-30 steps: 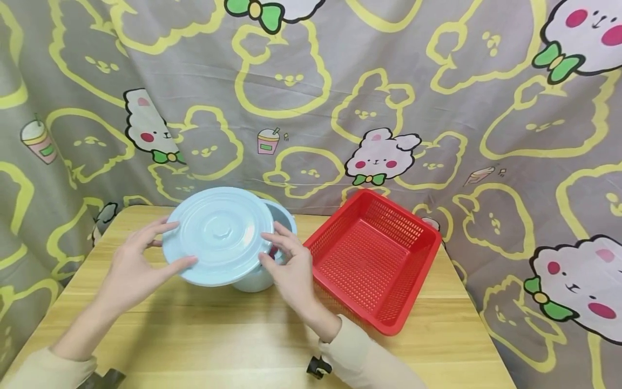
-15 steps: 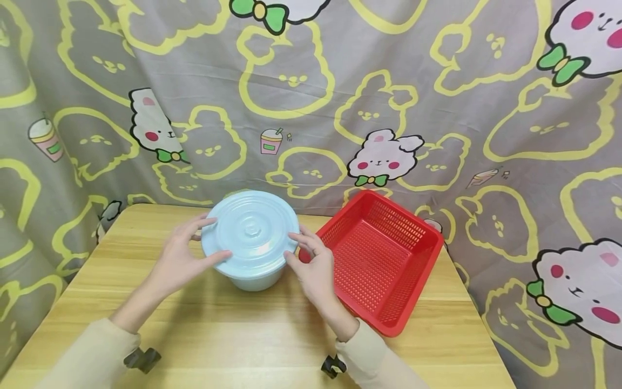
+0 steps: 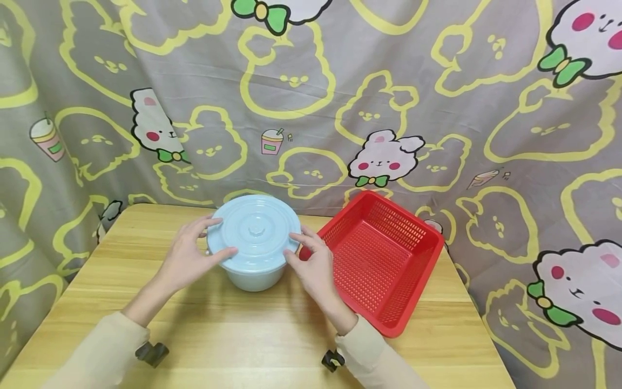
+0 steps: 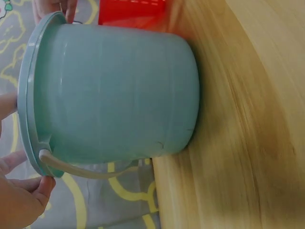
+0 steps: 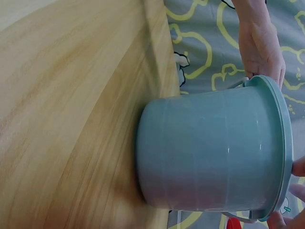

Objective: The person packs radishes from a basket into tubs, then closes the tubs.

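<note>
A light blue plastic bucket [image 3: 255,280] stands upright on the table, its round lid [image 3: 256,254] lying over the top. With thumb and fingers spread apart, my left hand [image 3: 187,256] grips the lid's left edge. My right hand [image 3: 313,265] holds the opposite edge in the same way. The lid looks level and seated on the rim in both wrist views. A pale bail handle [image 4: 90,171] hangs at the bucket's side in the left wrist view. What the bucket contains is hidden under the lid.
Close to my right hand, a red perforated basket [image 3: 366,265] sits on the wooden table [image 3: 243,346]. A grey curtain [image 3: 209,70] printed with cartoon animals hangs behind the table and along its sides. Black camera mounts [image 3: 152,354] are at both wrists.
Both hands have carried the lid rightward from the bucket's left side and lowered it onto the opening. The dark red object glimpsed at the bucket earlier is now covered. The basket has stayed put.
</note>
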`<state>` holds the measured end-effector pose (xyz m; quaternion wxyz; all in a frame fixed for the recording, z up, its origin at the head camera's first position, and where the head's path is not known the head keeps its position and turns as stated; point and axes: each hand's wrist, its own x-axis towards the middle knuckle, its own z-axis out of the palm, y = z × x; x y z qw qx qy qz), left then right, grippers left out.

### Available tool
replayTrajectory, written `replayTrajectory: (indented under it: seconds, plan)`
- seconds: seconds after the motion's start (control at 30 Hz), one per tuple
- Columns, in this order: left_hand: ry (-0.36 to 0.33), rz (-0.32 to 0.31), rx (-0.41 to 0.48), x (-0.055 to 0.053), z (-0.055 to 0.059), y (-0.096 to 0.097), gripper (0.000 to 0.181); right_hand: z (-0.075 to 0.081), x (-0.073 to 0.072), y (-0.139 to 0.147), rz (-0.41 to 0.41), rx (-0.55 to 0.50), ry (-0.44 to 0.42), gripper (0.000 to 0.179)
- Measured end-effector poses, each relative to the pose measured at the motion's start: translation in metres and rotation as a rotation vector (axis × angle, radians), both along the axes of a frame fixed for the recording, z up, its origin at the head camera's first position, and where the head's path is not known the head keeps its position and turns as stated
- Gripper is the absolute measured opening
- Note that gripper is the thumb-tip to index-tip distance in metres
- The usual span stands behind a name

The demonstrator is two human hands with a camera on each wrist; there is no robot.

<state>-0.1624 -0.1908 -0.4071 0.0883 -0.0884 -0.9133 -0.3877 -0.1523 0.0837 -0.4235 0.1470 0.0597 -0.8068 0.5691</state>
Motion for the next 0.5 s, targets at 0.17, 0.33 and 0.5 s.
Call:
replayTrajectory:
  seconds: [0.17,0.33,0.5]
  plan:
    - [-0.022,-0.004,-0.004,0.0006,-0.0027,-0.0018,0.079,-0.0004,0.0001,-0.0005,-0.024,0.086,0.017,0.032]
    - [-0.019,-0.002,-0.014,0.0013,-0.006,-0.0023,0.078,-0.003,0.0025,-0.0009,-0.022,0.168,0.02,0.03]
    - [-0.009,-0.008,-0.027,0.0011,-0.0068,-0.0019,0.074,-0.005,0.0033,-0.0005,-0.024,0.217,0.03,0.031]
